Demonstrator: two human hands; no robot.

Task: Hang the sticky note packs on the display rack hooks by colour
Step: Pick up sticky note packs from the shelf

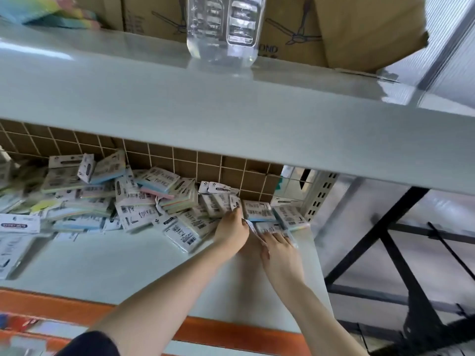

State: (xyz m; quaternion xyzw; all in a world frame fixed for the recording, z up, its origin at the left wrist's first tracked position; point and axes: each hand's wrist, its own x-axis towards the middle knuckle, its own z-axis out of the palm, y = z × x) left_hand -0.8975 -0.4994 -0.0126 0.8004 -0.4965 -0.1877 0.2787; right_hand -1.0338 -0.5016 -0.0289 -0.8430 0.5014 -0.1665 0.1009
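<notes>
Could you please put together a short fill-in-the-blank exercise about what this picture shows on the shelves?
1. The loose pile of sticky note packs lies on the ____ shelf of the two.
2. The clear plastic bottle stands in front of cardboard ____ printed with ceiling fans.
3. Both hands, left hand and right hand, reach the ____ end of the pile.
4. The front edge of the shelf under the packs is coloured ____.

Missing words: lower; boxes; right; orange
</notes>
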